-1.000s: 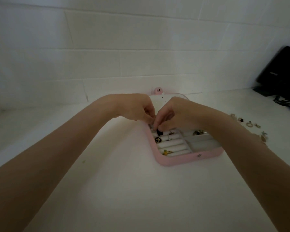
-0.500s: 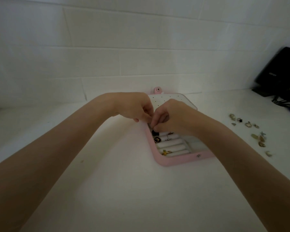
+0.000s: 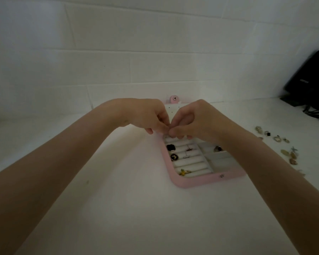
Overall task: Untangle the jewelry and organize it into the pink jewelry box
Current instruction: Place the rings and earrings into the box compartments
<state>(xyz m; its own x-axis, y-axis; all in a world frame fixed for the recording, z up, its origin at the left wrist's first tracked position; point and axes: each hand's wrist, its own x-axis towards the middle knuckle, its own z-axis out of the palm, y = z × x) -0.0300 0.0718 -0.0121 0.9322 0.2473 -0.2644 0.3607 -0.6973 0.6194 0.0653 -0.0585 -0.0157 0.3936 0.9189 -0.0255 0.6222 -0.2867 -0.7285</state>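
Left hand: fingers curled, fingertips meeting those of the right hand above the far end of the box. Whether it pinches anything cannot be told; the item, if any, is too small to make out.

Right hand: fingers curled, fingertips touching the left hand's at its 9 o'clock side. Held item likewise cannot be told.

Box: pink, open, flat on the worktop directly below the hands. Ring rolls occupy the left section and carry a black square ring, a black round ring and a yellow piece at the near end. Compartments lie at 3 o'clock of the rolls; one holds a ring.

Loose jewelry: scattered on the worktop at 3 o'clock of the box, well apart from it.

Black object: far right, against the wall.
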